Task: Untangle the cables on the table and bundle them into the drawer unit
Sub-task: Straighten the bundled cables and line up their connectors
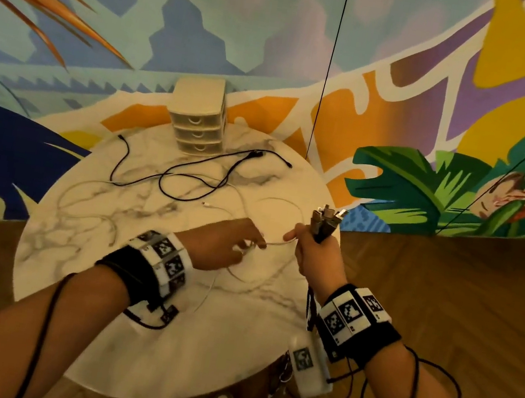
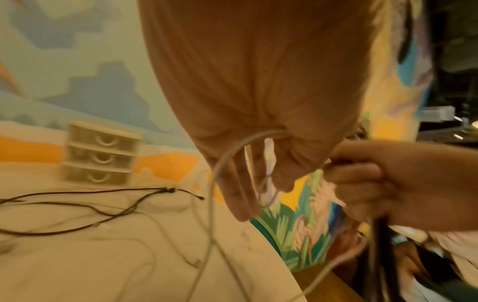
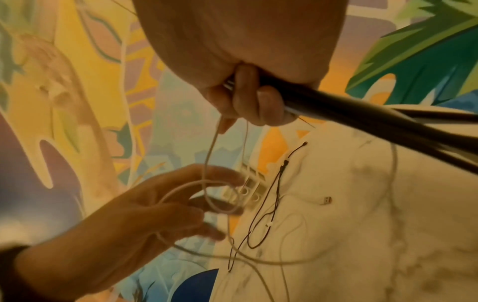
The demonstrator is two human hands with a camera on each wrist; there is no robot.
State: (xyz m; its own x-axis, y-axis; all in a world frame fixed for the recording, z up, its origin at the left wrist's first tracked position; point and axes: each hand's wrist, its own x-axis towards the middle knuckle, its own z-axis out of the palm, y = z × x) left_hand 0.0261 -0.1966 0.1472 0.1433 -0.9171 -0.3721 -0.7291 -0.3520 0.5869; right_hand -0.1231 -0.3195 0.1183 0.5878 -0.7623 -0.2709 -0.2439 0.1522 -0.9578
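Near rim of the counter (image 1: 46,271) hidden under both forearms in the head view. Lower run of the dark cable bundle (image 1: 323,224) lost behind the right hand (image 1: 317,259) and wrist strap. White cable (image 1: 276,244) too thin and pale against the marble to trace to its ends. Drawer unit (image 2: 99,158) smeared by blur in the left wrist view, mostly covered by the left hand's fingers (image 3: 220,175) in the right wrist view. Bundle's far ends cut off at the right edge there.
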